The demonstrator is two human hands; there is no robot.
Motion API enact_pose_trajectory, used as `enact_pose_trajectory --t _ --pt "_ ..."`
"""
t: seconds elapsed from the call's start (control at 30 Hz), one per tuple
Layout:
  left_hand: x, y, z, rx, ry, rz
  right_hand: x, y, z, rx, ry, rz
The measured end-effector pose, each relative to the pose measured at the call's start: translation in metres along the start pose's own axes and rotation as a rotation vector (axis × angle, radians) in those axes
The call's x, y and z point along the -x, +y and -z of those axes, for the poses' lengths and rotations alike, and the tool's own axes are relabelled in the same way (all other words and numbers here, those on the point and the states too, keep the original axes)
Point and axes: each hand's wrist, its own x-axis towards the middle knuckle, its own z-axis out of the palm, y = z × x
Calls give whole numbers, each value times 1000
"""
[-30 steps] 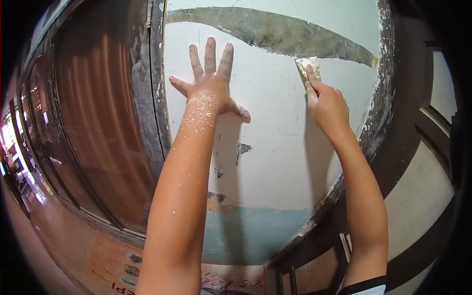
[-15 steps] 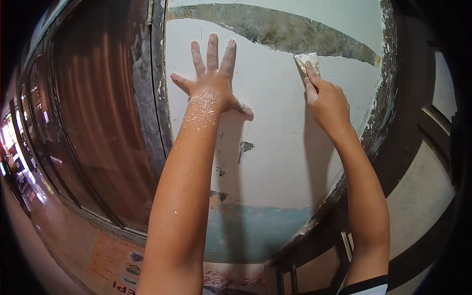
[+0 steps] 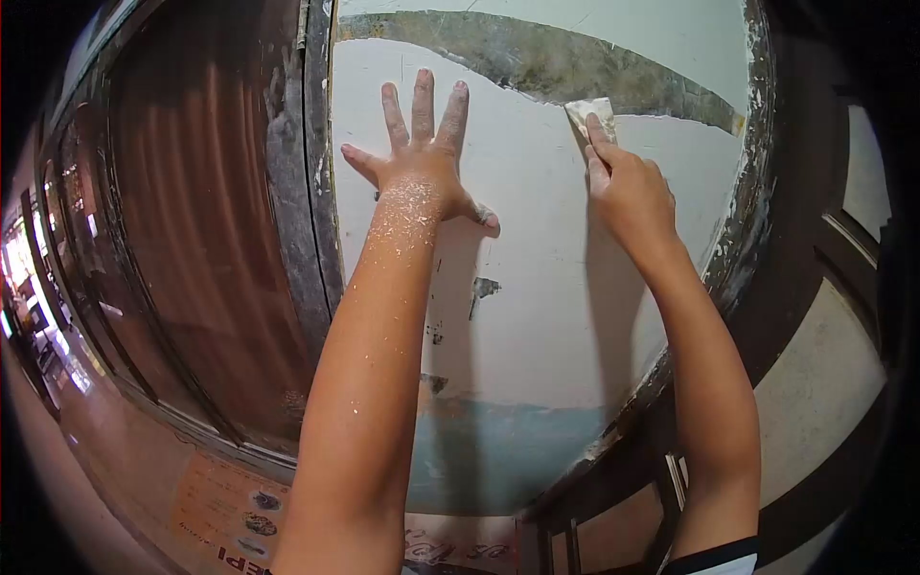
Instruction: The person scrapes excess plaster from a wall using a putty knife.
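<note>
My left hand [image 3: 417, 177] lies flat on the white wall panel [image 3: 537, 211] with its fingers spread wide. Pale flakes cling to the wrist and forearm, and the fingertips are dusty. In my right hand [image 3: 634, 196] is a scraper [image 3: 590, 110] smeared with white, two fingers pressed along it. Its blade meets the ragged border between the white coat and a bare grey band [image 3: 546, 57] that curves across the upper panel. The rest of the scraper is hidden in my grip.
Worn dark frame posts flank the panel, on the left [image 3: 321, 172] and on the right [image 3: 759, 144]. A glass pane with a brown curtain [image 3: 192, 211] stands to the left. A teal strip [image 3: 508, 446] crosses the panel's bottom, above a printed banner [image 3: 220, 508] at floor level.
The scraper and my right hand have slid slightly left along the grey band's lower edge, and the blade shows broader. My left hand stays on the panel; the view has shifted a little.
</note>
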Motion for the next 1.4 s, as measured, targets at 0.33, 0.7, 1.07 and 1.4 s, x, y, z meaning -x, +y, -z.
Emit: enact_pose_trajectory --t 0.33,0.7,1.07,1.4 --pt "-1 -1 -3 2 8 -9 1 1 0 61 -13 54" --pt "-1 -1 -2 19 -7 -2 -7 6 8 130 14 152" --pt "-1 -1 -5 39 25 -10 -22 10 23 152 -49 231" --pt "-1 -4 -6 47 28 -19 -34 13 15 117 -20 343"
